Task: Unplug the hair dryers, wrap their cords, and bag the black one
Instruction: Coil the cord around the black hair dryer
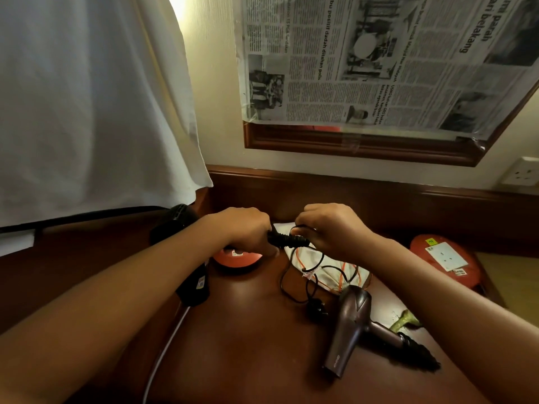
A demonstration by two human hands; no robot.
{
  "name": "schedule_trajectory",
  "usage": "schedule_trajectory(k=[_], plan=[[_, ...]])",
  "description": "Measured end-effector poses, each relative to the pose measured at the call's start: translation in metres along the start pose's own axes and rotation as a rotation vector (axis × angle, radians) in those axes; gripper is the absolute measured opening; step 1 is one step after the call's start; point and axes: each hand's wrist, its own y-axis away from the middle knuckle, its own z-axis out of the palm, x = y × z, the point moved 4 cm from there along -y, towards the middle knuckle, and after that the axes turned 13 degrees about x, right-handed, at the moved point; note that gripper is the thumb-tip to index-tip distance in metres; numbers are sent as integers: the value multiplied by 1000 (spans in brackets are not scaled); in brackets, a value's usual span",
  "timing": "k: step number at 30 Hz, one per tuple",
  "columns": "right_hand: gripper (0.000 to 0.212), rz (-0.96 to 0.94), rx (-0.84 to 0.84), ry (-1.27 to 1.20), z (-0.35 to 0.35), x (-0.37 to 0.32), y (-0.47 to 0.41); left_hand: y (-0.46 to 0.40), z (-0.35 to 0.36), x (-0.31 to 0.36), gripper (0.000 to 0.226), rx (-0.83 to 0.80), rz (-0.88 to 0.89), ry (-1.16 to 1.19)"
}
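Dark wooden worktop [248, 345], lamplit from the upper left. Left hand [248, 228] closed around the handle end of the black hair dryer [180, 228], whose body runs back under the left forearm toward the worktop's left edge. Right hand [329, 228] just beside the left, fingers pinched on the black cord [291, 275] where it leaves the ribbed strain relief. Cord hangs from the hands in loose loops across a white cloth bag with orange stripes [323, 269] and ends in a black plug [316, 310] lying on the worktop. Brown hair dryer [350, 325] lies on its side near the right forearm, nozzle toward the viewer, apart from both hands. Orange round object [236, 258] sits under the left hand. Red pouch with a white label [446, 263] rests at the far right. Wall socket [522, 172] at the right edge; newspaper [379, 59] covers the framed panel above.
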Motion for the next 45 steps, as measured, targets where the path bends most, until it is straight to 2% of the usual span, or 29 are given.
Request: schedule_trajectory(k=[4, 7, 9, 11, 14, 16, 19, 24, 29, 34, 40, 45], plan=[[31, 84, 85, -22, 12, -4, 17, -8, 6, -6, 38, 33, -33, 12], [39, 294, 168, -189, 21, -10, 32, -12, 8, -12, 37, 42, -33, 13], [44, 482, 181, -350, 30, -11, 42, -14, 8, -15, 37, 66, -39, 8], [31, 644, 171, -525, 39, -13, 51, -15, 6, -17, 36, 98, -43, 2], [19, 928, 117, -999, 55, -13, 63, -16, 2, -16, 38, 130, -29, -20], [12, 1025, 54, -1207, 63, -15, 68, -16, 0, -15, 36, 153, -18, -17], [8, 1053, -42, -1301, 69, -18, 69, -16, -3, -12, 37, 165, -5, 5], [33, 1058, -186, -1279, 81, -13, 72, -14, -6, -8, 33, 156, -9, 93], [36, 1061, -181, -1347, 82, -12, 67, -13, -8, -11, 30, 123, -30, 268], [26, 1014, -138, -1512, 94, -14, 69, -11, -8, -13, 28, 117, -18, 340], [33, 948, -95, -1026, 97, 3, 65, -7, -5, -14, 26, 89, 25, 313], [34, 911, -141, -945, 89, 12, 52, -2, -7, -13, 19, 62, 22, 353]])
